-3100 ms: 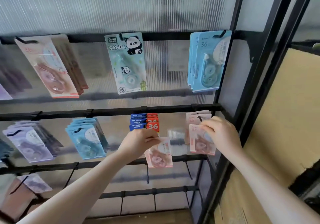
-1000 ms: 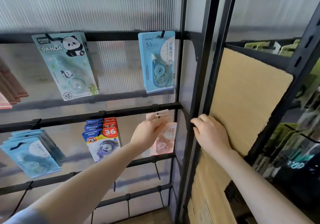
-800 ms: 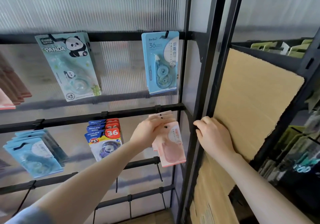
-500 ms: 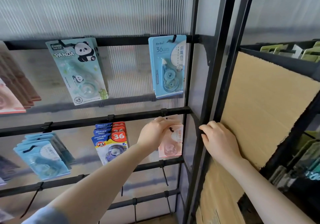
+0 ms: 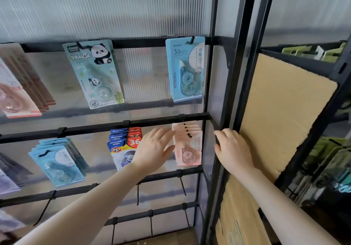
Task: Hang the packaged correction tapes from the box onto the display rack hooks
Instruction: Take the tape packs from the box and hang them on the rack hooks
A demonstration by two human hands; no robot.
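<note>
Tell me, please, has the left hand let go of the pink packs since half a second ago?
Yes. The left hand now lies open, drawn back leftward off the pink packs, which hang from their hook under the black bar.

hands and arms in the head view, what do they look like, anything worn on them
Both are bare. The left hand and right hand wear no gloves, and no rings, watch or bracelet show on the sides facing the camera. Both forearms are uncovered right down to the bottom edge of the picture, with no sleeve in view. Fingernails cannot be made out.
</note>
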